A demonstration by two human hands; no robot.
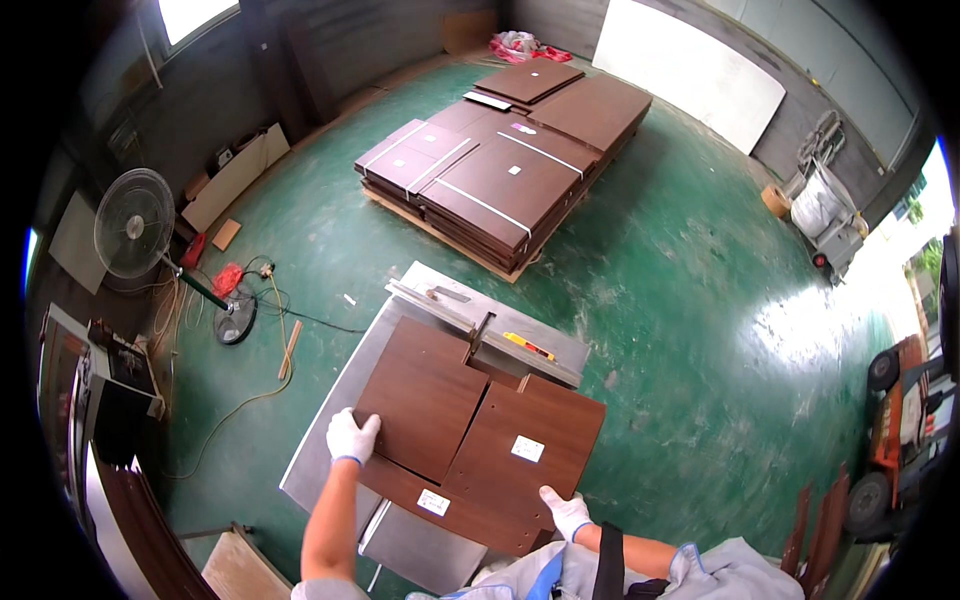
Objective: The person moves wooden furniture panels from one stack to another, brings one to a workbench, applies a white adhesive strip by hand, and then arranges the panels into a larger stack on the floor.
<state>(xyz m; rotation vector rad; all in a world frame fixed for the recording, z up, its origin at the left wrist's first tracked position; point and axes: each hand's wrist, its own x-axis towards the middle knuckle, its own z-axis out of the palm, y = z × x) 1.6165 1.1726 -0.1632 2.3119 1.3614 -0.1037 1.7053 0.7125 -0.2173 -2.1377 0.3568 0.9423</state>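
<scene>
On a grey metal saw table (320, 440) in front of me lies a brown wood panel (525, 440) with two white labels. Dark cut lines set off a rectangular brown piece (420, 400) at its left; I cannot tell whether that piece is fully separate. My left hand (352, 437), in a white glove, is closed on the left edge, thumb on top. At the near right corner my right hand (567, 511), also gloved, grips the panel's edge with the thumb above; its other fingers are partly hidden. A yellow and red hand tool (529, 346) rests beyond the panel.
A strapped stack of brown panels (500, 180) stands on a pallet ahead. To the left are a standing fan (134, 228) and loose cables (270, 300) on the green floor. An orange wheeled vehicle (890, 440) is at the right. A white board (690, 70) leans on the far wall.
</scene>
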